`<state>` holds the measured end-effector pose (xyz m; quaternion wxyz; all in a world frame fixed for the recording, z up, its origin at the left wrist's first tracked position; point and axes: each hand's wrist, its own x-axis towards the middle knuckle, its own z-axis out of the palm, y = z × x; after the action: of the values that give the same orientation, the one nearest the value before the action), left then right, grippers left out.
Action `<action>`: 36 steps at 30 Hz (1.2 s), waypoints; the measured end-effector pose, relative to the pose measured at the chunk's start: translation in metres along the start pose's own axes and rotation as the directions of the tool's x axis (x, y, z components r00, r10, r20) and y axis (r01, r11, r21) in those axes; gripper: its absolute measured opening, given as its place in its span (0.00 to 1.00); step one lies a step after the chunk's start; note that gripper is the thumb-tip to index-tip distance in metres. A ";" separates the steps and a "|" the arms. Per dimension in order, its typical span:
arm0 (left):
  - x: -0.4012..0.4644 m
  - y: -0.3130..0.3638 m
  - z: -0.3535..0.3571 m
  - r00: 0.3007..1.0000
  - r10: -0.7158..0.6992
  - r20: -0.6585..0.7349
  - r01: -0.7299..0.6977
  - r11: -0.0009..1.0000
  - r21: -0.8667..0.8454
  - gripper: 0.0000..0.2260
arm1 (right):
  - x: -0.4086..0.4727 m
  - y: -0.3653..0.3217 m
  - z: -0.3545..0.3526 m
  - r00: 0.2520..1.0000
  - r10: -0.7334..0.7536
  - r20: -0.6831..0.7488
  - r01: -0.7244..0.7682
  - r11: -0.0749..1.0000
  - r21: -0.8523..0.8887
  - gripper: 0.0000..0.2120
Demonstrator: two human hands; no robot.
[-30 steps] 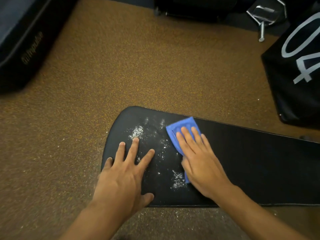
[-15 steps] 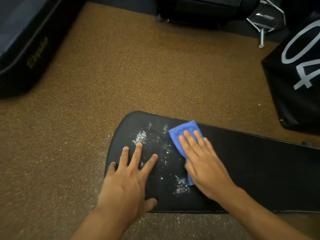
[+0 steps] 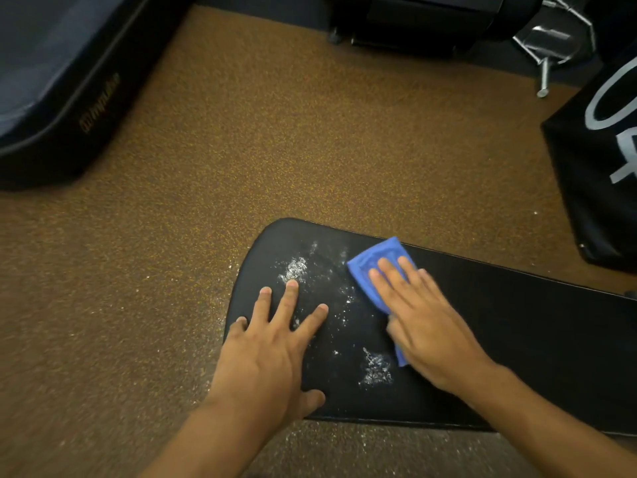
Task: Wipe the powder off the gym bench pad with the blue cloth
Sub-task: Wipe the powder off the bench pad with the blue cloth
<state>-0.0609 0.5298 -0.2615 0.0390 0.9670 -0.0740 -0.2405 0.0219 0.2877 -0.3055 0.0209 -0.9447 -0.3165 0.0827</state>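
Note:
The black gym bench pad (image 3: 517, 332) runs from the centre to the right edge, its rounded end pointing left. White powder lies in patches on that end: one clump (image 3: 293, 269) near the far side, another (image 3: 375, 369) near the front. My left hand (image 3: 272, 350) rests flat on the pad's end, fingers spread, holding nothing. My right hand (image 3: 424, 322) presses flat on the blue cloth (image 3: 375, 262), which sits on the pad just right of the powder. Most of the cloth is hidden under that hand.
Brown speckled floor (image 3: 275, 150) surrounds the pad, with spilled powder (image 3: 220, 339) beside its left end and front edge. A dark padded mat (image 3: 62, 81) lies at the far left. A black bag with white numerals (image 3: 599, 150) stands at right, dark equipment with a metal frame (image 3: 548, 46) behind.
Both hands and the cloth keep nearly the same places on the pad. The camera view has shifted slightly, so the pad sits a little more to the right and lower.

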 end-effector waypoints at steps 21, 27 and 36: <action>-0.001 -0.003 0.010 1.000 0.012 -0.023 -0.012 1.000 -0.027 0.48 | 0.084 -0.060 -0.007 1.000 0.014 -0.015 -0.013 0.997 0.080 0.34; -0.002 -0.003 0.006 1.000 0.010 -0.015 -0.010 0.998 -0.064 0.48 | 0.052 -0.018 -0.010 0.999 -0.042 0.021 0.042 0.999 0.020 0.32; -0.023 -0.012 0.031 0.989 -0.002 -0.149 -0.021 0.988 -0.154 0.46 | 0.068 -0.051 -0.005 0.993 -0.114 0.009 0.113 0.993 0.046 0.32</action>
<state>-0.0938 0.5437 -0.2795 0.1207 0.9760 -0.0564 -0.1725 0.0462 0.3692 -0.3053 0.0451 -0.9240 -0.3679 0.0938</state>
